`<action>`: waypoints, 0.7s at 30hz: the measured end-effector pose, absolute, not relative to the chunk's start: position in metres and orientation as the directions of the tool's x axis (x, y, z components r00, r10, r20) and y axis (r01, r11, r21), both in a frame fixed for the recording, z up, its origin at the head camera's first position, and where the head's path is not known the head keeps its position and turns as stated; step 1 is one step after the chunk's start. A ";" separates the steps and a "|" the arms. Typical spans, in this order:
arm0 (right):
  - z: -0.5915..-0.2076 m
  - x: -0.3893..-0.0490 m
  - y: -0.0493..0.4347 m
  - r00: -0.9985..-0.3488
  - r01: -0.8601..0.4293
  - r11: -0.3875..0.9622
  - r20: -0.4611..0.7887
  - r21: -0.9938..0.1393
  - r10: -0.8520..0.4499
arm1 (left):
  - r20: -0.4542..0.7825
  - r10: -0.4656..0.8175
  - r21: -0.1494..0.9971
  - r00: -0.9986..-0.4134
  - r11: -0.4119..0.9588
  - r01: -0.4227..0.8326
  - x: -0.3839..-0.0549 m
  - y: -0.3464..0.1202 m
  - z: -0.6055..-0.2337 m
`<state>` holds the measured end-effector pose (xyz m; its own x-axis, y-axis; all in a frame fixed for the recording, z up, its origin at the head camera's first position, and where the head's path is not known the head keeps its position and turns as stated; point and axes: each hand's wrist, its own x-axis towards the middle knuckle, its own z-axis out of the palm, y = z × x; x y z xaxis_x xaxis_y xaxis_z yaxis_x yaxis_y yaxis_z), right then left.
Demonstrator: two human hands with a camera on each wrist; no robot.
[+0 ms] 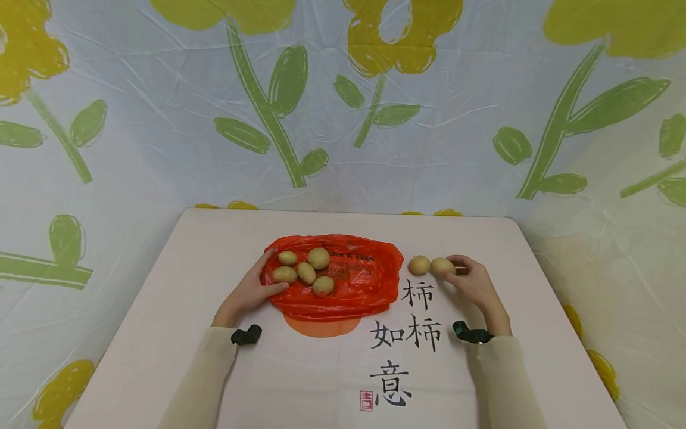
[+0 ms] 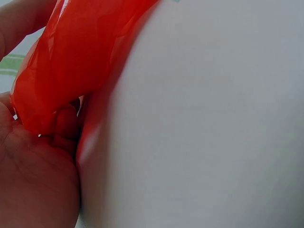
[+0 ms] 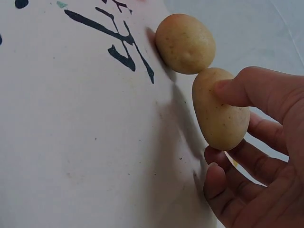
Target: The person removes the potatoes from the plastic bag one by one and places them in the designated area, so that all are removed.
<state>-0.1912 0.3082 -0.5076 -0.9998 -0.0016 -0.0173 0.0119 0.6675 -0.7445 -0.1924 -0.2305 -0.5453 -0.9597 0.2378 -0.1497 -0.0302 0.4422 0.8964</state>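
On the table, a red plastic bag (image 1: 370,280) lies spread with its edges rolled like a shallow bowl. Several potatoes (image 1: 306,273) sit in its left half. My left hand (image 1: 250,292) grips the bag's left edge, thumb at the near side; in the left wrist view the red film (image 2: 80,52) covers part of its fingers. Right of the bag, my right hand (image 1: 477,286) holds a potato (image 3: 221,111) between thumb and fingers. Another potato (image 3: 185,43) stands right against its end, on the side toward the bag.
The pale table (image 1: 177,333) carries black brush characters (image 1: 393,381), a small red seal print (image 1: 366,400) and an orange printed shape (image 1: 321,326) partly under the bag. A flower-patterned sheet (image 1: 429,149) hangs behind and beside the table.
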 end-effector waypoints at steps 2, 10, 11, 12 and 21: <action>-0.508 -0.191 0.308 -1.000 0.013 0.666 -0.019 -0.746 -0.002 | -0.148 0.237 0.897 -0.960 0.442 -0.030 -0.193 -0.230 -0.545; -0.509 -0.191 0.307 -0.999 0.022 0.670 -0.033 -0.742 -0.003 | -0.148 0.233 0.889 -0.961 0.458 -0.025 -0.193 -0.231 -0.545; -0.510 -0.190 0.307 -0.999 0.025 0.673 -0.035 -0.740 -0.001 | -0.148 0.234 0.890 -0.961 0.456 -0.026 -0.193 -0.231 -0.545; -0.510 -0.190 0.307 -0.999 0.025 0.673 -0.035 -0.739 -0.001 | -0.148 0.236 0.891 -0.960 0.454 -0.025 -0.193 -0.231 -0.546; -0.512 -0.191 0.308 -0.999 0.027 0.673 -0.042 -0.739 -0.007 | -0.145 0.238 0.895 -0.960 0.445 -0.025 -0.190 -0.230 -0.545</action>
<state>-0.1905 0.3078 -0.5123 -0.9991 -0.0072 -0.0424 0.0265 0.6729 -0.7392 -0.1905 -0.2305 -0.5450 -0.9603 0.2383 -0.1454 -0.0250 0.4454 0.8950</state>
